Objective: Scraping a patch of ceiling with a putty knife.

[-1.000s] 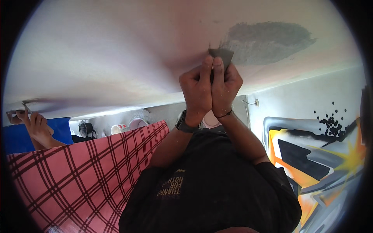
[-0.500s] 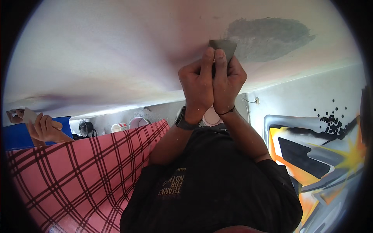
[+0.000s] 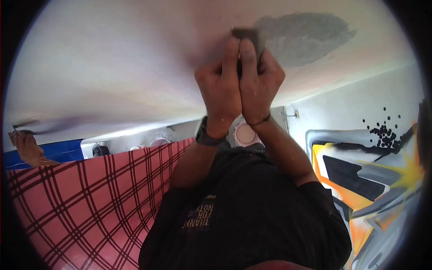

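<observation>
Side by side, my left hand [image 3: 219,87] and my right hand [image 3: 260,85] close around one dark flat scraper [image 3: 259,44], thumbs laid parallel along it and pointing away from me. Its wide end meets the pale wall [image 3: 135,58], just left of a rough grey patch [image 3: 308,38]. The handle is mostly hidden by my fingers, and the blade is slightly blurred.
At the far left a co-worker's hand [image 3: 28,148] is up against the wall, next to a blue panel [image 3: 67,150]. Pink checked cloth [image 3: 99,202] fills the lower left. A pink bucket [image 3: 246,134] stands below my wrists. Right, a painted wall [image 3: 360,180] meets the pale one.
Both my hands and the scraper have shifted up and slightly left in the picture. The co-worker's hand has moved left to the wall; the pale flat piece it held no longer shows.
</observation>
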A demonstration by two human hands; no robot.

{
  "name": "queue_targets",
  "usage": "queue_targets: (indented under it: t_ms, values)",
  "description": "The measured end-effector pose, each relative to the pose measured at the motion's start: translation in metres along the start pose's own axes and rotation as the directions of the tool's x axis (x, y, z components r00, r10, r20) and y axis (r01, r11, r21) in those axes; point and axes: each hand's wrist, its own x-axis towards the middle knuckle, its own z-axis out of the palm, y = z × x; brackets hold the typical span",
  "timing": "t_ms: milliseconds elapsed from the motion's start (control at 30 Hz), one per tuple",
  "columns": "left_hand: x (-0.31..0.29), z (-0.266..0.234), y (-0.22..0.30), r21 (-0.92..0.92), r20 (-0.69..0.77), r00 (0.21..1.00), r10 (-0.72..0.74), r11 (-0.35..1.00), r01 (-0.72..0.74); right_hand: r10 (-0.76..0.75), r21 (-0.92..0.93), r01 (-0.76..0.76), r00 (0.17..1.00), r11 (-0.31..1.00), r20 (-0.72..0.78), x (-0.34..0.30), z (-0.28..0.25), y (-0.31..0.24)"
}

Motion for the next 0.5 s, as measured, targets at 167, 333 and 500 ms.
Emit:
queue_targets:
  t_ms: [167,333,500]
  values:
    - [0.002,0.003,-0.011,-0.046,-0.016,1.0,-0.017,0.999,0.016,0.055,0.081,-0.053,0.998,0.995,-0.017,0.002,0.002,0.009]
    - [-0.007,0.006,-0.022,-0.056,-0.008,0.999,-0.043,0.998,0.042,0.039,0.088,-0.037,0.999,0.995,-0.024,-0.001,-0.002,0.01]
    - [0.004,0.011,0.001,-0.078,0.005,1.0,0.023,0.997,-0.023,-0.023,0.052,0.024,0.999,0.998,-0.025,0.013,-0.002,0.0]
